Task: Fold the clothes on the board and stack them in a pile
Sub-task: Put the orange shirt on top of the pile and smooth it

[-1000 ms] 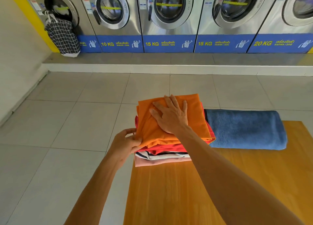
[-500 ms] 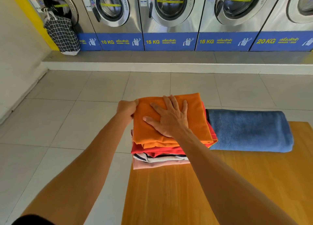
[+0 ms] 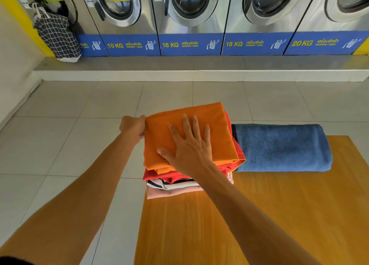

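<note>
A pile of folded clothes (image 3: 169,186) stands at the far left corner of the wooden board (image 3: 259,214). A folded orange garment (image 3: 207,117) lies on top, with red, striped and pink pieces under it. My right hand (image 3: 189,144) presses flat on the orange garment, fingers spread. My left hand (image 3: 132,127) is closed on the orange garment's far left corner. A folded blue towel (image 3: 279,146) lies on the board, touching the pile's right side.
The board's left edge runs just under the pile, with grey tiled floor (image 3: 69,144) beyond. A row of washing machines (image 3: 189,15) stands on a raised step at the back. A black checked bag (image 3: 58,37) hangs at the leftmost machine.
My left hand has moved from the pile's near left edge up to the orange garment's far left corner. My right hand has stayed flat on top.
</note>
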A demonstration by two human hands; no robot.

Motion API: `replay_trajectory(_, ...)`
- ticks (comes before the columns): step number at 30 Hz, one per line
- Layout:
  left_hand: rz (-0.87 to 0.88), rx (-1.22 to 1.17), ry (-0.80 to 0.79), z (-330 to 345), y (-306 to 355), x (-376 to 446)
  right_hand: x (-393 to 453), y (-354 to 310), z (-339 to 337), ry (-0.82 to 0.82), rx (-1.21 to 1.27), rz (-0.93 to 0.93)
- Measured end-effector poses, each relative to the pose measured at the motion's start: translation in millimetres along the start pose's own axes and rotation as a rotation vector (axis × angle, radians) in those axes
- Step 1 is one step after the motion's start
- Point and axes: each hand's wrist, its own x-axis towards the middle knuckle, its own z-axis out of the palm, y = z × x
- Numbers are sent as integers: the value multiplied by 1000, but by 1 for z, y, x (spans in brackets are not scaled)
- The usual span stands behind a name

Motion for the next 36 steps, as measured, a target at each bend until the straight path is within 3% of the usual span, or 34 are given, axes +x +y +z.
replay_trajectory(5,680,276,235,16,-7,-50,-39,29,-5,96,84,140)
replay_trajectory(8,1020,428,148,36,-30,-102,-44,43,-11,106,88,153)
replay_trajectory(11,980,697,-37,45,-62,-109,-49,63,-10,52,65,186)
replay_trajectory(14,672,749,-70,28,-69,-87,-56,89,-18,34,154,395)
replay_trajectory(16,543,743,-36,18,-56,-87,-57,102,-29,122,267,525)
replay_trajectory(19,793,697,35,35,-24,-108,-32,107,-43,335,472,571)
replay_trajectory(21,901,686,-25,61,-4,-118,-3,107,-51,333,600,566)
replay_trajectory(24,917,810,-84,95,4,-119,37,107,-54,236,760,536)
replay_trajectory(28,937,899,-52,106,-13,-112,64,119,-44,119,788,552)
replay_trajectory(36,957,864,-44,111,-17,-109,80,133,-26,181,767,652)
